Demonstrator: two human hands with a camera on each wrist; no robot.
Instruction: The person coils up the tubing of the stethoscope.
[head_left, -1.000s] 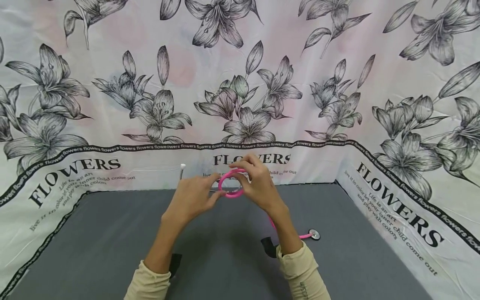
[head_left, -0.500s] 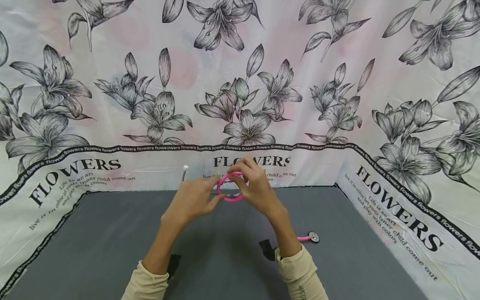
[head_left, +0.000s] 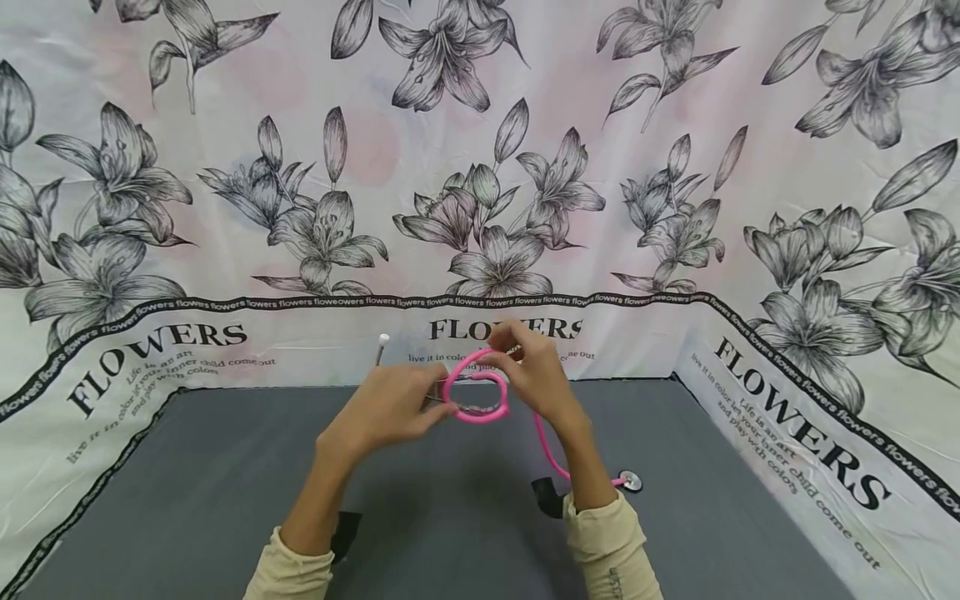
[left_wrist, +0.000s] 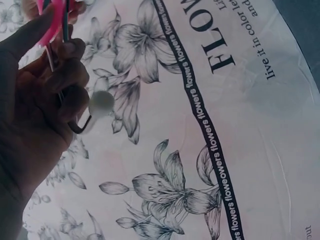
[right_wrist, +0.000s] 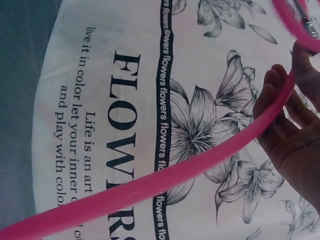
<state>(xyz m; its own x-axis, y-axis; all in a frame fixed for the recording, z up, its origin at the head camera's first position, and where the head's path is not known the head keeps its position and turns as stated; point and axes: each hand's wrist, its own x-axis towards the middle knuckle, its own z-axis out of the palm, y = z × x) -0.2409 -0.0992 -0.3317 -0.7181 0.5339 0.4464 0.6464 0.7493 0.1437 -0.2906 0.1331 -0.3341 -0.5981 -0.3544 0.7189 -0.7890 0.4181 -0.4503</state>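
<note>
Pink stethoscope (head_left: pixel 480 417) held looped between two hands above the grey table (head_left: pixel 450 525)

The left hand (head_left: pixel 390 402) curls its fingers round a metal ear tube (left_wrist: pixel 79 130), whose white ear tip (head_left: pixel 384 339) pokes out past them; the right hand (head_left: pixel 536 371) pinches the pink tubing (right_wrist: pixel 185 169) near the loop's upper right; the chest piece (head_left: pixel 631 481) lies on the table beyond the right forearm (head_left: pixel 588 467), tubing trailing to it.

The whole should be light; the tubing looks soft and springy, apt to unroll if slackened, probably more grippy than slippery; the ear tube is likely stiff and smoother; the chest piece is probably the densest part and the one to shield from knocks; pinching the overlapping coils together seems the surest hold.
</note>
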